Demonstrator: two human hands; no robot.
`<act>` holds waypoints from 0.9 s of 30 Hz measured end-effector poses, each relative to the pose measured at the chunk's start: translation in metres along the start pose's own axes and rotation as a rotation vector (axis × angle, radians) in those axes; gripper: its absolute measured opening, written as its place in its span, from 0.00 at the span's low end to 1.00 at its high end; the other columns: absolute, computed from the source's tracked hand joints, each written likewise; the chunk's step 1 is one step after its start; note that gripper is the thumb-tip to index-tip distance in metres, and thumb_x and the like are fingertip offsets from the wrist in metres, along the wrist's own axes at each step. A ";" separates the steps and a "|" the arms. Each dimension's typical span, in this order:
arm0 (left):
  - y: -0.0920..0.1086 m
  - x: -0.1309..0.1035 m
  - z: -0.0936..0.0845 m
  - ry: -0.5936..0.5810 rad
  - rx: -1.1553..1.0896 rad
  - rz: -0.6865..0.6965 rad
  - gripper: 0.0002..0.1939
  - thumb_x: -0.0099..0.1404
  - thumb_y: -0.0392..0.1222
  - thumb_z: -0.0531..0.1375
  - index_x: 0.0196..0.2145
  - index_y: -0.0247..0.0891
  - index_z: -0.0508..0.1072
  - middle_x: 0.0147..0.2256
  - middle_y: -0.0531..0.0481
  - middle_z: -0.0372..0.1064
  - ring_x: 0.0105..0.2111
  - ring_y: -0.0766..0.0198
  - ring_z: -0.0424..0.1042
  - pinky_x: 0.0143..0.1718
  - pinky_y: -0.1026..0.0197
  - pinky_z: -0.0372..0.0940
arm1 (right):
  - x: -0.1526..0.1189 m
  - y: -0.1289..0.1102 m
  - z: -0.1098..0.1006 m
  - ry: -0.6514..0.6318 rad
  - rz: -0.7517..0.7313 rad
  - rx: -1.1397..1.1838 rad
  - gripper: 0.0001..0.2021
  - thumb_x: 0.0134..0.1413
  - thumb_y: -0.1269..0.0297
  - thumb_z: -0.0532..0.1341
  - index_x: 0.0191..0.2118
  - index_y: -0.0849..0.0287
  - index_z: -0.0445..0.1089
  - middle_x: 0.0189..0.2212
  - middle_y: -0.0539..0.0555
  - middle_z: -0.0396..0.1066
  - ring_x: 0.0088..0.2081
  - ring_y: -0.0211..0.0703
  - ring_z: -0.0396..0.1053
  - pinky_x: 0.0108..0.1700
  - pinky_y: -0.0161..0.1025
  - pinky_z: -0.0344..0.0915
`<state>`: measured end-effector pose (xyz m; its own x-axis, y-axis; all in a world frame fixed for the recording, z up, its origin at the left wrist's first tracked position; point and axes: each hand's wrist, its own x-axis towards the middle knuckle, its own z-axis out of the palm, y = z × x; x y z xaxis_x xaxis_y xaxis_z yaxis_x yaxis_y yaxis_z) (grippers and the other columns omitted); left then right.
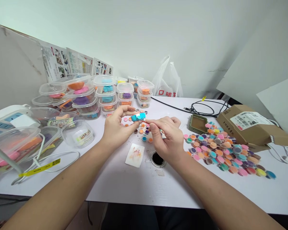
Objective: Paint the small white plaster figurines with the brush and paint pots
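Over the middle of the table, my left hand [117,124] pinches a small bright blue figure [138,117] with a pale or shiny patch on it. My right hand [166,135] is closed round a thin red-handled paintbrush [146,121]. The brush points at the blue figure's lower right side; whether its tip touches cannot be made out. Behind and below the hands lie several small round paint pots [141,131] in orange, pink, blue and purple. A stained white tissue [134,155] lies nearer me, beside a round dark opening or cup [157,158].
Stacked clear plastic boxes [107,90] with coloured contents fill the back left. A heap of paint pots [227,150] spreads at right, by a green tray [197,124] and a cardboard box [251,123]. A power strip [11,118], black cable [172,106] and plastic bag [168,80] also stand around.
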<state>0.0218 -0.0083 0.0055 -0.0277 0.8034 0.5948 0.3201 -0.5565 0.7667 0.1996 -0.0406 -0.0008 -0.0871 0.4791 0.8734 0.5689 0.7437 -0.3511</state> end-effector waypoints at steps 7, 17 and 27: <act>0.002 -0.001 0.000 -0.006 0.027 -0.017 0.21 0.55 0.45 0.73 0.45 0.43 0.73 0.41 0.49 0.81 0.46 0.54 0.80 0.54 0.48 0.71 | 0.001 -0.001 -0.002 0.034 0.032 -0.049 0.08 0.68 0.70 0.59 0.43 0.55 0.77 0.29 0.48 0.79 0.32 0.38 0.74 0.46 0.47 0.55; 0.002 0.000 0.002 -0.024 -0.061 -0.060 0.23 0.53 0.41 0.74 0.45 0.43 0.73 0.41 0.49 0.81 0.45 0.55 0.80 0.51 0.51 0.72 | 0.001 -0.003 -0.002 -0.016 0.080 0.028 0.09 0.69 0.69 0.58 0.43 0.53 0.77 0.29 0.47 0.79 0.33 0.38 0.74 0.47 0.46 0.56; 0.004 0.002 0.001 -0.075 -0.157 -0.099 0.24 0.52 0.42 0.75 0.45 0.42 0.72 0.41 0.48 0.81 0.45 0.56 0.80 0.48 0.53 0.73 | 0.002 -0.002 -0.002 0.001 0.045 0.005 0.09 0.68 0.70 0.59 0.42 0.54 0.77 0.29 0.47 0.79 0.33 0.37 0.73 0.46 0.46 0.55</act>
<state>0.0243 -0.0091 0.0094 0.0205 0.8662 0.4992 0.1676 -0.4953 0.8524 0.2001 -0.0422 0.0020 -0.0607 0.5118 0.8570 0.5684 0.7235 -0.3918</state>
